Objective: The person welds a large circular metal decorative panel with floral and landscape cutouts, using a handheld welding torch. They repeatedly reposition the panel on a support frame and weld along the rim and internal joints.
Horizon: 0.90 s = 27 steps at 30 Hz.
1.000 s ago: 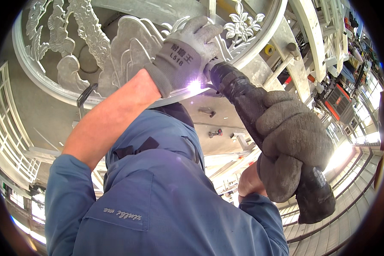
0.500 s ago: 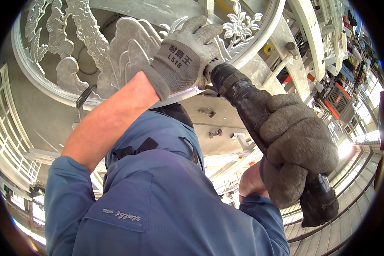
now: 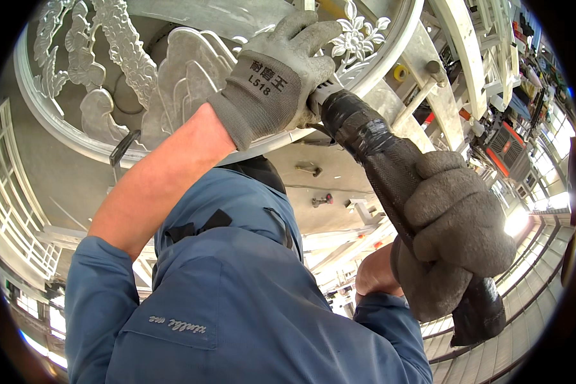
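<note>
Head view, past tense throughout: both gloved hands were on a long, dark, tape-wrapped power tool (image 3: 377, 153) that ran diagonally from the upper centre of the frame down to the lower right. The left hand (image 3: 275, 80), in a grey knit glove, was wrapped tight around the tool's front end at the upper centre, right where the nose met the curved rim of an ornate silver-grey metal panel (image 3: 141, 77) filling the upper left. The right hand (image 3: 457, 237), in a darker, worn glove, was clenched around the rear of the tool body at the right of the frame, with the butt of the tool sticking out below it. Neither hand was open; both held the tool firmly.

The tool looked rigid and fairly heavy, with a wrapping that seemed grippy rather than slick, so a two-handed hold, one near the nose to steer and one at the back to bear the weight, seemed the sensible way to take it. The panel, with its cast flower (image 3: 358, 35) and leaf relief, appeared stiff and hard, though its thin petals might mark easily. A blue work jacket (image 3: 237, 301) filled the lower centre.
</note>
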Tool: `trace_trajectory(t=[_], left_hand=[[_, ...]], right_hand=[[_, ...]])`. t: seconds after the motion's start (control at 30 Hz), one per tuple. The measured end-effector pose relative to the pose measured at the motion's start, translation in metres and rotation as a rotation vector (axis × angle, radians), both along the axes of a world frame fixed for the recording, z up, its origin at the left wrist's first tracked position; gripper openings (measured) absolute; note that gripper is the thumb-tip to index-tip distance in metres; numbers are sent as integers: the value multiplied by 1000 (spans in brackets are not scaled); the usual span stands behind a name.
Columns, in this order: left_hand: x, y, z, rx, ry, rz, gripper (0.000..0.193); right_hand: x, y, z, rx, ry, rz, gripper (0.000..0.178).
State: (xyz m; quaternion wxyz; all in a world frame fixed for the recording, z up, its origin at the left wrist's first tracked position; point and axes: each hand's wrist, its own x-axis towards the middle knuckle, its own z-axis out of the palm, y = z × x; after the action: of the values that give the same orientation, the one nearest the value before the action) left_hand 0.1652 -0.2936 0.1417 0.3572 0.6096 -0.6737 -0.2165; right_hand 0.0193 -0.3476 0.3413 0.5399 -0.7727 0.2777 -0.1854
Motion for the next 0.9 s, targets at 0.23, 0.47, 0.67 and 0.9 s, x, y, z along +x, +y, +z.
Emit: trace_trajectory(t=[0.23, 0.47, 0.67, 0.9], left_hand=[[-4, 6, -14, 63, 8, -42, 29], [-8, 7, -17, 87, -24, -62, 34], [-7, 10, -20, 75, -16, -42, 39], [-8, 6, -20, 65, -9, -100, 34]], right_hand=[[2, 19, -7, -33, 40, -235, 23], [-11, 13, -8, -11, 71, -165, 26], [-23, 27, -35, -116, -148, -278, 26], [-8, 14, -10, -16, 74, -181, 26]])
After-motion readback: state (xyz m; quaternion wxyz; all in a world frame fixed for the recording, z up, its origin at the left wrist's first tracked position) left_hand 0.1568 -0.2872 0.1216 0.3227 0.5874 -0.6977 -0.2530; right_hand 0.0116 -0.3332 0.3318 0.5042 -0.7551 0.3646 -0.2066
